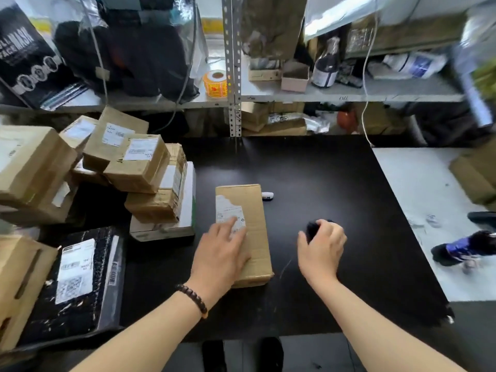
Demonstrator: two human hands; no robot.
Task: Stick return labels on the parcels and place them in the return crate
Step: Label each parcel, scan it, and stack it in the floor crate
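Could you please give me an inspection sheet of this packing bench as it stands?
Surface: black table, lightly scuffed.
Job's things: cardboard parcel lies flat at centre, torn white label on top; no crate identifiable.
Clutter: stacked parcels at left; black mailer near-left; small white object beyond the parcel.
Hands: left hand presses flat on the parcel, fingertips on the label; right hand grips a dark object.
Cables: white cable hangs before the shelving.
Surroundings: metal shelf holding orange label roll and bottle.
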